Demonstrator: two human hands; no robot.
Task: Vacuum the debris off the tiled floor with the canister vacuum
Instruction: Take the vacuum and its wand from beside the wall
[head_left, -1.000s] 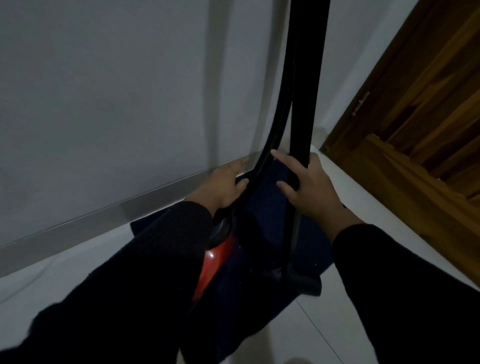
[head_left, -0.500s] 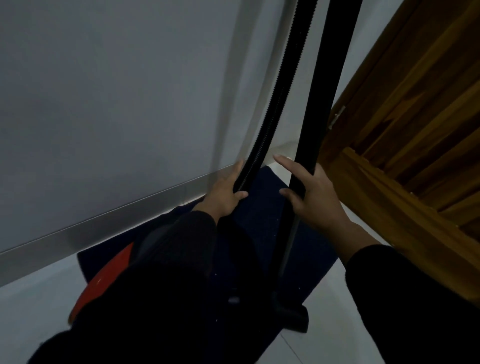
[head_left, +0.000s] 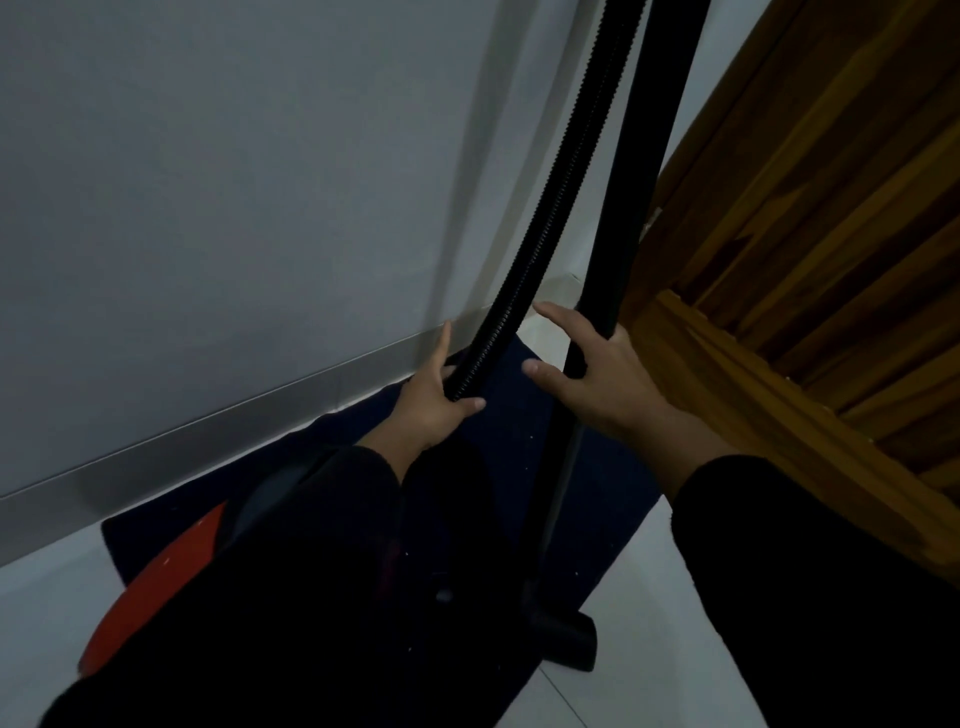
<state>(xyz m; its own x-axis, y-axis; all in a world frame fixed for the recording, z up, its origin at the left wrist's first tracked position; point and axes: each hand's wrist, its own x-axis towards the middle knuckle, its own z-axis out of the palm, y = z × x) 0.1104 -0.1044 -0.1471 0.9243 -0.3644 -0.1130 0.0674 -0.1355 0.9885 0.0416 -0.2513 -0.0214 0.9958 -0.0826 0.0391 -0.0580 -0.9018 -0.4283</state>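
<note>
A red canister vacuum shows at the lower left, mostly hidden behind my left sleeve. Its black ribbed hose rises to the top of the view. My left hand is closed around the hose low down. A straight black wand stands upright to the right of the hose and ends in a black floor nozzle. My right hand rests on the wand with thumb and forefinger spread; the grip is loose. Small pale specks lie on the dark blue mat.
A grey wall with a metal skirting runs along the left. Wooden door panels and a wooden ledge crowd the right side. White floor tiles show in front of the mat and at the far left.
The view has swung left and down a little; the red canister shows further left. My right hand has loosened on the wand, fingers spreading. My left hand stays on the hose.
</note>
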